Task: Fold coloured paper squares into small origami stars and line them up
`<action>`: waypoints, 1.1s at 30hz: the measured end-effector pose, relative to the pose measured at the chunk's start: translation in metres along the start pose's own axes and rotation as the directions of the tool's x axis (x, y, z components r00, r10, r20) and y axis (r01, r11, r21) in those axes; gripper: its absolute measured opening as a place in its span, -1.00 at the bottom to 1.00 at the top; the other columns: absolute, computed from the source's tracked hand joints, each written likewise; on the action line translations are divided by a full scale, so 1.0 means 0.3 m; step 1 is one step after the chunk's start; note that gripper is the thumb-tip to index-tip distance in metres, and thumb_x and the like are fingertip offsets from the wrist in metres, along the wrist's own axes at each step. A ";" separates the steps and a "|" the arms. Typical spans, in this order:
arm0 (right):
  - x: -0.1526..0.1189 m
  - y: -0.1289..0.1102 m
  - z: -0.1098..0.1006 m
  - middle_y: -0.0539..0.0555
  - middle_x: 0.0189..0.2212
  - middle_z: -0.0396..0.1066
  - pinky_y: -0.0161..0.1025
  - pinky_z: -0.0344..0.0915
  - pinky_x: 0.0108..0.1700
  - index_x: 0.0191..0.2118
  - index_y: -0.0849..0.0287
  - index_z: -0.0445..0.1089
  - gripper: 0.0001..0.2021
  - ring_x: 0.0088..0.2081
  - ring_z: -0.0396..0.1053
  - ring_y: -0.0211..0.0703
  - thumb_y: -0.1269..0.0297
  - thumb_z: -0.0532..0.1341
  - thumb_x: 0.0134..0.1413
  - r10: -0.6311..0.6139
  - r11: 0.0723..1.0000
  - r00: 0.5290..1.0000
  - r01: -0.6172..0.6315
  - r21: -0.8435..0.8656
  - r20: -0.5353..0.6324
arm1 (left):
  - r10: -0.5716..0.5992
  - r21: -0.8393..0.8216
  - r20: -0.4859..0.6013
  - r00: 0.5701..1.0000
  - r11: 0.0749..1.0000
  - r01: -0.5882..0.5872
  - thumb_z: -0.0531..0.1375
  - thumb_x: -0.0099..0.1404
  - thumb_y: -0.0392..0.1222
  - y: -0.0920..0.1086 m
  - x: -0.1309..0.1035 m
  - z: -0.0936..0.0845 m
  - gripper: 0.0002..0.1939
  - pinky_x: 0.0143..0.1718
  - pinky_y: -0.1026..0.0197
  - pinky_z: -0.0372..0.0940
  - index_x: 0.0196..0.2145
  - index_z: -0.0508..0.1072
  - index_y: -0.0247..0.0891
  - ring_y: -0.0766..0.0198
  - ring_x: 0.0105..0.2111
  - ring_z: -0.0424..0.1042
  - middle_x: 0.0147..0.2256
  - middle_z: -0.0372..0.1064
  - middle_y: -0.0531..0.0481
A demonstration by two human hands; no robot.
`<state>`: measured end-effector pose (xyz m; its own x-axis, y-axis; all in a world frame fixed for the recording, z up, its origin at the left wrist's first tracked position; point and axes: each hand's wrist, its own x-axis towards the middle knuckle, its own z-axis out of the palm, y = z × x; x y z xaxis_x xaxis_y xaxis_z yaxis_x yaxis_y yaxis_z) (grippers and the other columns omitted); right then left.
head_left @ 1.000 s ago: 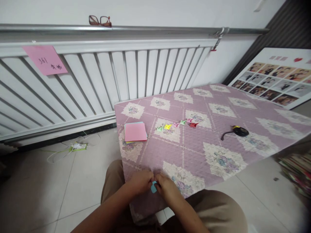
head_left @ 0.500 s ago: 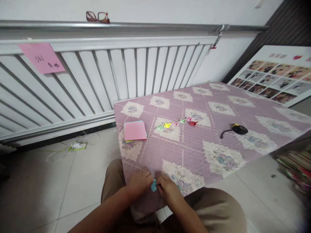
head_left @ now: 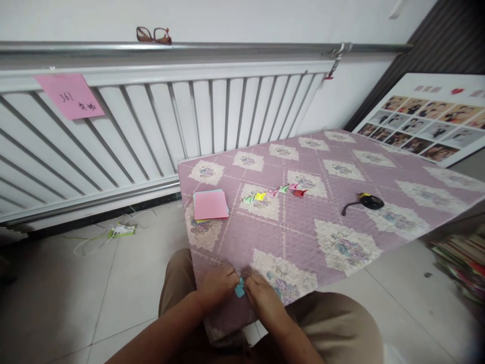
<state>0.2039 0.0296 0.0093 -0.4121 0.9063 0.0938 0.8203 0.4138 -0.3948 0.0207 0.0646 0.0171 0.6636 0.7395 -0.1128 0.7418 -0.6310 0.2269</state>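
Observation:
Between my two hands, at the table's near edge, is a small piece of folded blue paper (head_left: 240,287). My left hand (head_left: 219,284) is closed on its left side, and my right hand (head_left: 262,293) pinches it from the right. The fingertips partly cover the paper, so its exact folded shape is hard to make out. Farther up the table lies a row of several small folded paper pieces (head_left: 260,196) in green, yellow, pink and red. To their left sits a stack of square coloured paper (head_left: 210,204) with a pink sheet on top.
The table wears a purple floral cloth (head_left: 242,237). A black tape measure (head_left: 371,202) with a strap lies at the right. Behind are a white radiator (head_left: 212,111) and a photo board (head_left: 420,121). A power strip (head_left: 123,230) with cables is on the floor.
The view has shifted slightly. Both hands stay in nearly the same place with the blue paper between them, their fingers moving only a little.

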 end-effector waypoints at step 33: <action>-0.024 -0.003 -0.016 -0.01 -0.40 0.32 -0.29 0.26 -0.25 -0.40 0.15 0.32 -0.84 -0.30 0.29 -0.21 0.46 0.12 0.21 -0.286 0.941 0.957 0.272 -0.201 -0.044 | 0.225 0.147 -0.080 0.971 0.966 -0.211 0.07 0.40 -0.19 -0.006 -0.059 0.013 -0.82 -0.49 0.27 0.10 -0.37 0.37 -0.23 0.27 -0.42 0.25 -0.38 0.29 0.02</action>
<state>0.2081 0.0230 0.0135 -0.6120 0.7527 0.2428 0.7393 0.6535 -0.1623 0.0081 0.0518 0.0148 0.8034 0.5952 0.0186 0.5907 -0.8005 0.1012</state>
